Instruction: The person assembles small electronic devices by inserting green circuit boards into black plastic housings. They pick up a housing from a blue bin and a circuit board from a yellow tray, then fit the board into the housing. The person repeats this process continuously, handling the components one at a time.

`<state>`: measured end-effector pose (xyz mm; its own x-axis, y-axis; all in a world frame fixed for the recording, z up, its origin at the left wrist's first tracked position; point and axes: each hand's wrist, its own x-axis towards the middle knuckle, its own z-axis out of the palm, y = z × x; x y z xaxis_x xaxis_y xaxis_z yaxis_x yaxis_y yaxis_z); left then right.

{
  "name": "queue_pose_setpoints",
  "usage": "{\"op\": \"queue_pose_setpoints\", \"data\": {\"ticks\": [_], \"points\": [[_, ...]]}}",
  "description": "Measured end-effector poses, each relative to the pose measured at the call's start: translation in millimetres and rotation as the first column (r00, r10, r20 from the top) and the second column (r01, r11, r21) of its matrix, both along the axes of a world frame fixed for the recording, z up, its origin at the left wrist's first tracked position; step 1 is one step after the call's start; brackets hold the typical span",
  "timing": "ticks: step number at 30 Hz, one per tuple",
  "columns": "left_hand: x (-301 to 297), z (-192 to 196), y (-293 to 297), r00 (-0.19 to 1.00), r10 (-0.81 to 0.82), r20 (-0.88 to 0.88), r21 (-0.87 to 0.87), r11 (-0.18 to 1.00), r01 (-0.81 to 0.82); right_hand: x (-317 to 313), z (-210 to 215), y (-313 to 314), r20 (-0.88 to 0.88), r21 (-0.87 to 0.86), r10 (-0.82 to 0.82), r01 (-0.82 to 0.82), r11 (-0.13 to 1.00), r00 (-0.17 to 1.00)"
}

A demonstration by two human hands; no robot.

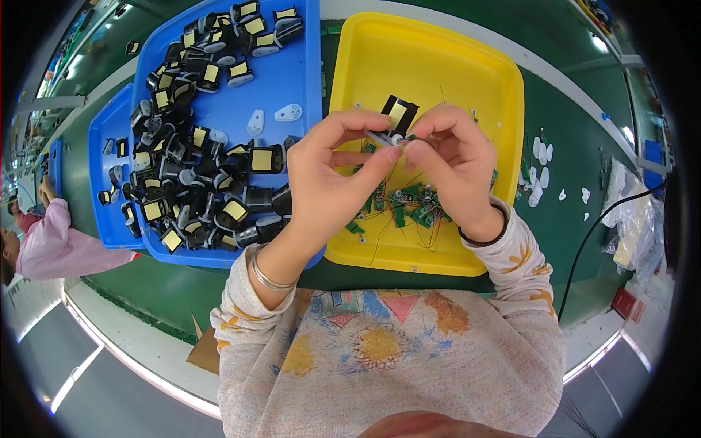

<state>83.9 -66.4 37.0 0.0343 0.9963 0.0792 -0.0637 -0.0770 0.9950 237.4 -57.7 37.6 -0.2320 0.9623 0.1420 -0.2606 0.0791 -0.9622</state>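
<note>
Over the yellow tray [431, 55], the left hand [330, 164] pinched a black-and-grey plastic casing [399, 115], the right hand [461, 157] pinching at its end above green circuit boards [409, 208].

Speckled pale sweatshirt [438, 379], crayon-style chest print [378, 346], orange sleeve motifs [517, 260]; silver bangles [261, 277] left, black bracelet [502, 230] right.

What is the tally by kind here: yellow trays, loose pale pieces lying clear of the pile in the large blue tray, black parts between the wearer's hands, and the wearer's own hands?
Yellow tray: 1
Loose pale pieces: 2
Black part between the hands: 1
Wearer's own hands (left hand, right hand): 2
Total: 6
</note>
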Motion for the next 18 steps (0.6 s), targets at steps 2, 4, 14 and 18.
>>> {"op": "queue_pose_setpoints", "data": {"ticks": [2, 4, 14, 18], "points": [[0.1, -1.4, -0.8, 0.997, 0.037, -0.068, 0.053, 0.998, -0.034, 0.1, 0.3, 0.6, -0.046, -0.009, 0.060, -0.061, 0.998, 0.997], [-1.7, -5.4, 1.8, 0.989, 0.058, -0.135, 0.122, 0.992, -0.041, 0.3, -5.5, 4.0, -0.019, 0.110, 0.098, -0.096, 0.989, 0.995], [-4.0, -2.0, 3.6, 0.945, -0.065, 0.320, -0.164, 0.979, 0.123, 0.4, 0.1, -2.3, 0.073, 0.289, -0.109, 0.084, 0.954, 0.991], [-2.6, 1.1, -0.6, 0.880, -0.077, 0.469, -0.168, 0.970, 0.175, 4.1, 3.3, 4.2, 0.333, 0.623, -0.387, 0.107, 0.775, 0.860]]}}
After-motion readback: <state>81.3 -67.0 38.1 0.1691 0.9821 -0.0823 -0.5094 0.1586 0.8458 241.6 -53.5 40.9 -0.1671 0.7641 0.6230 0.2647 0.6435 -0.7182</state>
